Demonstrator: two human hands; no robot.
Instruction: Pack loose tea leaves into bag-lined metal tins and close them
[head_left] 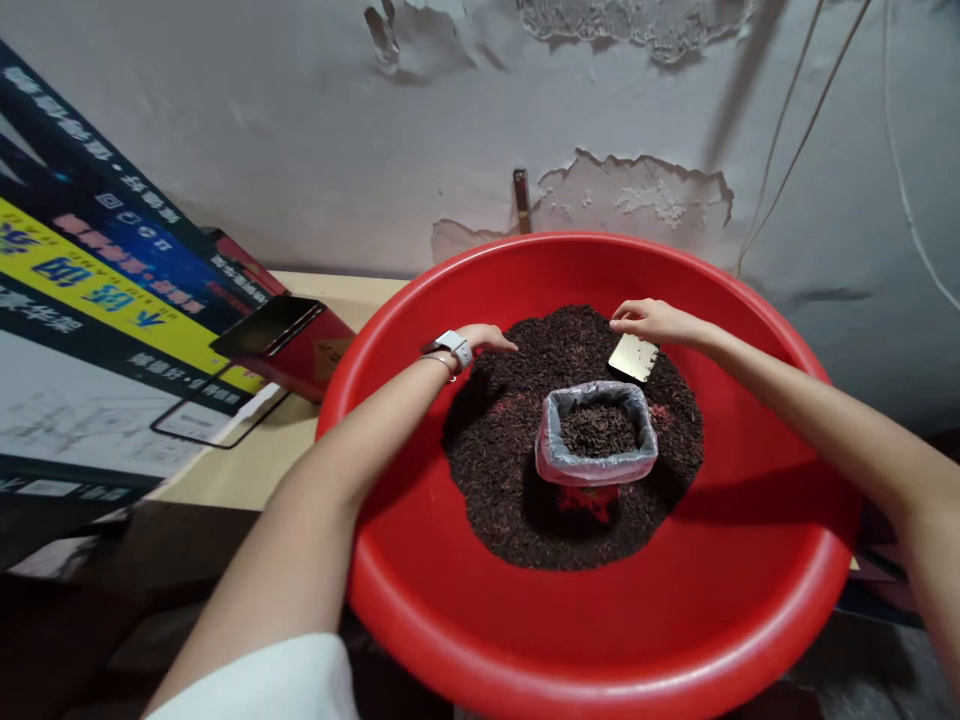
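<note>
A heap of dark dried leaves, like loose tea (510,490), lies in a large red plastic basin (757,560). My left hand (487,338), its fingers stretched out and pointing down, is at the heap's upper left edge and holds nothing I can see. On the far right side, my right hand (654,320) has its fingers loosely bent, with a gap at the thumb. Just under it a gold square piece (632,357) rests on the leaves, with bits stuck to it. Nearer me stands a small container lined with a clear plastic bag (596,468), holding dark leaves.
Left of the basin, a red box with a dark top (289,345) is on a pale tabletop (225,470). A large printed carton (97,260) leans there. Behind is a peeling wall (315,130), with cords (795,130) hanging at right.
</note>
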